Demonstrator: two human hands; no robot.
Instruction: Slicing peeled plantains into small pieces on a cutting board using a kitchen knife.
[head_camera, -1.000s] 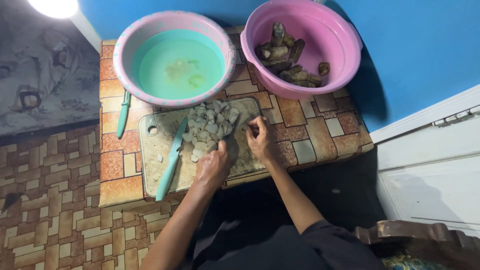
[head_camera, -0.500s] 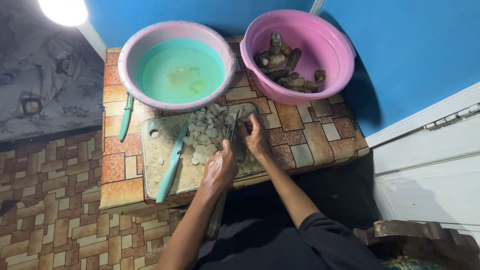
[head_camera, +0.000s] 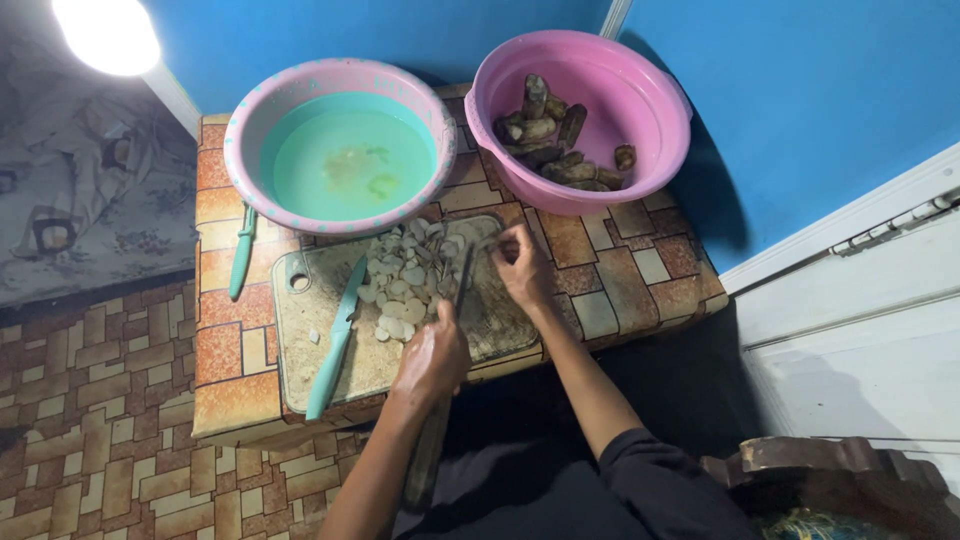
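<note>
We see bare forearms, both hands ungloved, and a dark short sleeve on the right arm above the elbow.

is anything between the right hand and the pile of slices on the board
Nothing visible. The right hand sits at the pile's right edge; only the dark knife held by the left hand lies against the slices on the cutting board.

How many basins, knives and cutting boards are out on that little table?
Basins: 2, one holding water and one holding dark roots.
Knives: 3, a teal-handled knife on the board, a teal-handled knife beside the board, and a dark knife in the left hand.
Cutting boards: 1, the cutting board.
Total: 6
</note>
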